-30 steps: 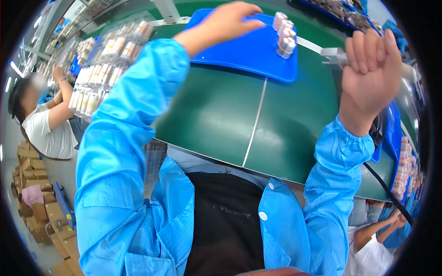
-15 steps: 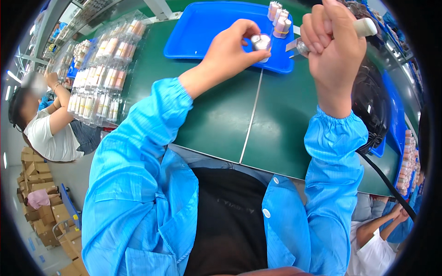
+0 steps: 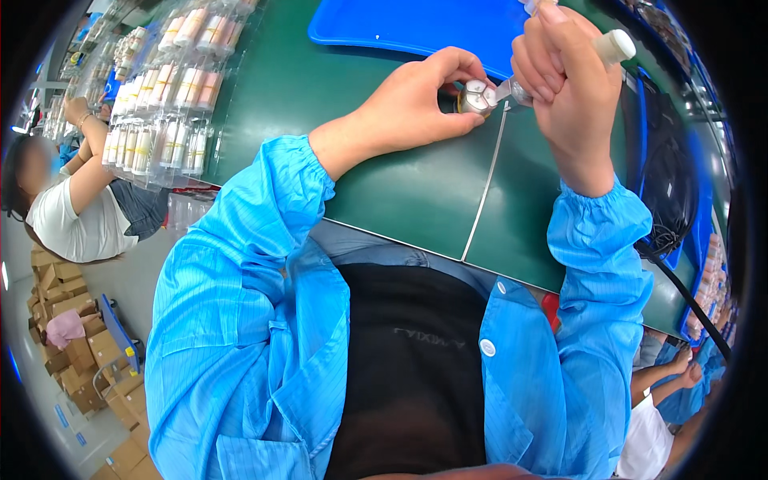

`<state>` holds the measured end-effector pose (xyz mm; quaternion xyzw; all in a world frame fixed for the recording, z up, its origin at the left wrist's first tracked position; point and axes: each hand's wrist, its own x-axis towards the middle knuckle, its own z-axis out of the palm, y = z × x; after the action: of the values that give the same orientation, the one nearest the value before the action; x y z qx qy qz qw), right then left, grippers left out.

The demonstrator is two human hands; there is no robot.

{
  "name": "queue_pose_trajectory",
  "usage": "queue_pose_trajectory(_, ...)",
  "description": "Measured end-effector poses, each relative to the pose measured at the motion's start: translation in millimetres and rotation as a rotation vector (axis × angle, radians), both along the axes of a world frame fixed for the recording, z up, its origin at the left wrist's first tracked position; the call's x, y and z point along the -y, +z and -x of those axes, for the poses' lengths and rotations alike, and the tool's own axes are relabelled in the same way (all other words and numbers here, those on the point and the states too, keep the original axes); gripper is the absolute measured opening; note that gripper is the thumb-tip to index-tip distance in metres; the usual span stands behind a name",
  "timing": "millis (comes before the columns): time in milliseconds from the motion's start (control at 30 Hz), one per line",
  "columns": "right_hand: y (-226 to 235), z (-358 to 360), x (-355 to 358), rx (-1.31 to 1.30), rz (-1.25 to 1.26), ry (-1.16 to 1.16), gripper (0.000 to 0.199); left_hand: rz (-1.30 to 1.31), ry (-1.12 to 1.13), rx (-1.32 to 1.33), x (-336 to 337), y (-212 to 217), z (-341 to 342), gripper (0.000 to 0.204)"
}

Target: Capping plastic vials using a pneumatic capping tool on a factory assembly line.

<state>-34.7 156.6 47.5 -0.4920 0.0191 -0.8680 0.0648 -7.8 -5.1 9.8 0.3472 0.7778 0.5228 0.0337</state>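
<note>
In my left hand (image 3: 428, 100), thumb and fingers close around a small bundle of cylindrical cells (image 3: 478, 97). Three round, silvery-white ends face up, and a yellowish band shows at its side. My right hand (image 3: 564, 80) is wrapped round a hand tool with a pale, round-ended handle (image 3: 614, 48). Its flat metal blade (image 3: 504, 90) reaches the right edge of the bundle; whether it touches cannot be made out. Both hands are over the green table (image 3: 384, 188), just in front of the blue tray (image 3: 376, 28). My right fingers hide part of the tool.
Clear packs of banded pink and white cylinders (image 3: 164, 120) are piled on the table's left. A black bag-like thing (image 3: 668, 172) and a black cable (image 3: 684, 296) lie at the right. A person (image 3: 80, 200) sits at the left; cardboard boxes (image 3: 80, 352) stand behind.
The view has shifted, so the tray sits higher and its standing bundles are out of sight. My hands have come closer together, bringing the blade to the bundle, whose ends now show more clearly.
</note>
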Motion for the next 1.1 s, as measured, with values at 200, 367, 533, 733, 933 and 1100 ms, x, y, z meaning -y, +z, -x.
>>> queue_pose_trajectory(200,-5,-1,5,0.014,0.066,0.035,0.036,0.011,0.017,-0.023,1,0,-1,0.048)
queue_pose_trajectory(367,-8,2,4,0.007,-0.033,0.014,0.037,0.011,0.027,-0.096,0,-1,0,0.047)
queue_pose_trajectory(533,-11,3,-5,-0.005,-0.064,0.011,0.037,0.012,0.009,-0.041,-6,1,-3,0.050)
queue_pose_trajectory(733,39,-25,-9,0.118,0.181,0.335,0.038,-0.128,-0.171,0.178,3,-1,-1,0.056)
queue_pose_trajectory(933,13,-4,-9,0.029,0.125,0.255,0.039,0.107,0.052,-0.115,-1,1,-3,0.057)
queue_pose_trajectory(1100,7,-2,1,0.047,0.065,0.180,0.038,0.154,0.072,-0.060,0,2,-5,0.057)
